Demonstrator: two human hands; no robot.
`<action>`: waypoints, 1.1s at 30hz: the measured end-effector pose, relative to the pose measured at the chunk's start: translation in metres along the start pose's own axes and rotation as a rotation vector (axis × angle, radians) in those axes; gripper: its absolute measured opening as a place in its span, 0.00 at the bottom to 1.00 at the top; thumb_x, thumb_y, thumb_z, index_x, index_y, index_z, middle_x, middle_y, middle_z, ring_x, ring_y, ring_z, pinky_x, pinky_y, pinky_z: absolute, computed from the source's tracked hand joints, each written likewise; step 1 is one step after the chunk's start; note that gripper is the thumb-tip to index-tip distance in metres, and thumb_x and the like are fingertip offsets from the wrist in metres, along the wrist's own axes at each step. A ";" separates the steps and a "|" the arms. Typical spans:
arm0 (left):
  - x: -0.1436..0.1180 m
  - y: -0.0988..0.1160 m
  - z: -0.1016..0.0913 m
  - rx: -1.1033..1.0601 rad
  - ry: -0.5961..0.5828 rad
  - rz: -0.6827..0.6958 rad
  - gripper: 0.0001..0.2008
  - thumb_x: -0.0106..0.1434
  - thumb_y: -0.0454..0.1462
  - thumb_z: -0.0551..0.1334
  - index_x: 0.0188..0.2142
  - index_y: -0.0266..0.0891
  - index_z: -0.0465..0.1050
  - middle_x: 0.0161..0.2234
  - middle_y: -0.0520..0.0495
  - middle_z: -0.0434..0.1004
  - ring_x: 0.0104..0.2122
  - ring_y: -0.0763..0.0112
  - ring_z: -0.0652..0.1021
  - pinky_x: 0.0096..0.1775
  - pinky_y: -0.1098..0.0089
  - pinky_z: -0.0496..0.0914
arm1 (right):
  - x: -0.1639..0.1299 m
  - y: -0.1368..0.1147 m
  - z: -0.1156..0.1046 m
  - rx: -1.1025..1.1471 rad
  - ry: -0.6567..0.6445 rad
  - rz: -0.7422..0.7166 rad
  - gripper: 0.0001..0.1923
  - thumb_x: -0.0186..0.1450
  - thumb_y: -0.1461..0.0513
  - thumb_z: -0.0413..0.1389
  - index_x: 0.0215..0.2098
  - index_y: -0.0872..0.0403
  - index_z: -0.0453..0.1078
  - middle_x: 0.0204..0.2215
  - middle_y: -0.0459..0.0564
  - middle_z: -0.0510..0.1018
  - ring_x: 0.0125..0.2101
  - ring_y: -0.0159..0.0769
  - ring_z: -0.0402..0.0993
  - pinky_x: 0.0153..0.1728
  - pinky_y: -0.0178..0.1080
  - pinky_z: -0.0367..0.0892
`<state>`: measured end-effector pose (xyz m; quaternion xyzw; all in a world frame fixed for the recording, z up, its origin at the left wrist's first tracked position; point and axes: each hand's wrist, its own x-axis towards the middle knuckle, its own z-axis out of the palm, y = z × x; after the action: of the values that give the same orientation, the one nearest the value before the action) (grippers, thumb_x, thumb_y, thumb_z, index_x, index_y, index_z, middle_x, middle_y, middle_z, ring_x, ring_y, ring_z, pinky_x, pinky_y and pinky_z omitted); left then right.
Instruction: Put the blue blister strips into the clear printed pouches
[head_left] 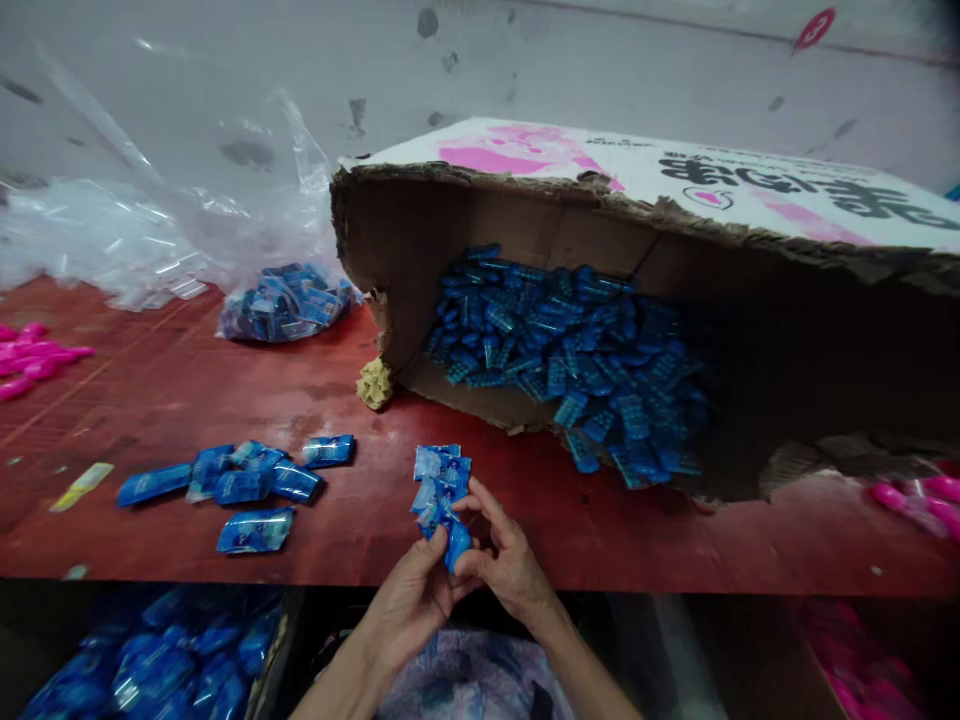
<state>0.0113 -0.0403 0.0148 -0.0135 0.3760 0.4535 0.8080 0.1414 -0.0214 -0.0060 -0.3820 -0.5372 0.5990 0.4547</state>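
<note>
My left hand (409,600) and my right hand (504,558) meet at the near edge of the red table (525,520). Together they hold a small stack of blue packets (441,490), wrapped in clear film. The left fingers pinch the bottom of the stack; the right fingers wrap its right side. Just beyond lies a torn cardboard box (600,230) on its side, with several loose blue pieces (570,360) spilling from it. Several filled blue packets (240,485) lie on the table to the left of my hands.
A clear plastic bag of blue packets (289,300) sits at the back left, beside crumpled clear plastic (97,240). Pink items (34,360) lie at the far left and pink items (919,500) at the far right. A bin of blue packets (157,655) stands below the table.
</note>
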 end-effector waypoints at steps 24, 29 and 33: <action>0.001 0.001 0.002 0.024 -0.047 0.079 0.06 0.54 0.36 0.62 0.30 0.34 0.75 0.28 0.46 0.80 0.29 0.71 0.78 0.37 0.70 0.71 | 0.000 0.001 0.007 0.218 -0.010 0.157 0.33 0.52 0.61 0.63 0.55 0.43 0.58 0.43 0.45 0.70 0.26 0.25 0.64 0.29 0.31 0.64; -0.001 0.019 0.000 0.066 0.006 0.118 0.08 0.57 0.36 0.59 0.33 0.33 0.75 0.30 0.42 0.80 0.32 0.64 0.79 0.38 0.65 0.71 | 0.004 -0.002 0.002 0.000 -0.060 0.093 0.30 0.55 0.62 0.60 0.55 0.44 0.58 0.45 0.46 0.70 0.34 0.31 0.68 0.37 0.36 0.66; -0.008 0.071 -0.018 -0.120 0.167 0.479 0.16 0.59 0.44 0.54 0.34 0.35 0.73 0.33 0.41 0.80 0.38 0.58 0.78 0.38 0.59 0.72 | 0.018 -0.011 -0.005 -0.588 0.036 -0.062 0.18 0.59 0.64 0.56 0.47 0.48 0.67 0.43 0.48 0.71 0.41 0.36 0.66 0.44 0.39 0.61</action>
<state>-0.0550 -0.0106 0.0295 -0.0093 0.4063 0.6508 0.6413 0.1421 -0.0022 0.0044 -0.4912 -0.6909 0.3968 0.3521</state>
